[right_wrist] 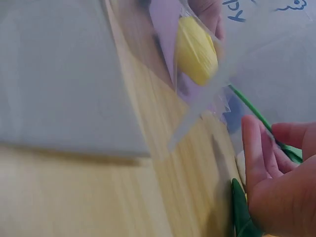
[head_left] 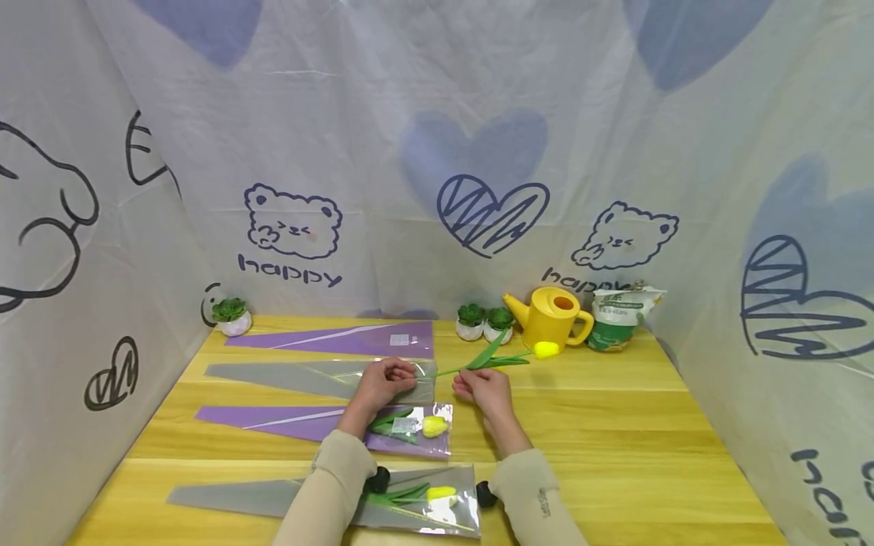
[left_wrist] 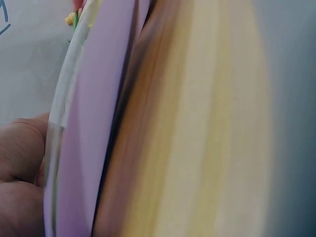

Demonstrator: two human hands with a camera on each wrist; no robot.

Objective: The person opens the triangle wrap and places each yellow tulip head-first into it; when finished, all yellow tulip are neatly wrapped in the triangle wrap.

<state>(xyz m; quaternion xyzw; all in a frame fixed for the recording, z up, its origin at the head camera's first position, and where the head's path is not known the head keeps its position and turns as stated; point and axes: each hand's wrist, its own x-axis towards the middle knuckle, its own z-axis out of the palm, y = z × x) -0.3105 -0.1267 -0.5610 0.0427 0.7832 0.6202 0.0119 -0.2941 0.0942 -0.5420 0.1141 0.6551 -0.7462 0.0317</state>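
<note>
My right hand (head_left: 486,390) pinches the thin green stem of a yellow tulip (head_left: 546,350), its bloom pointing right and its leaves spread above the fingers. The stem's bare end reaches left to the mouth of a grey flower sleeve (head_left: 287,373). There my left hand (head_left: 385,383) has its fingers curled at the sleeve's clear upper part. In the right wrist view, thumb and fingers close on the stem (right_wrist: 252,106). In the left wrist view, part of the left hand (left_wrist: 22,153) shows beside a purple sleeve (left_wrist: 94,108), fingertips hidden.
Nearer me lie a purple sleeve (head_left: 273,419) and a grey sleeve (head_left: 232,494), each with a yellow tulip inside. Another purple sleeve (head_left: 328,340) lies behind. Small potted succulents (head_left: 470,321), a yellow watering can (head_left: 553,318) and a green-white bag (head_left: 614,322) stand along the back.
</note>
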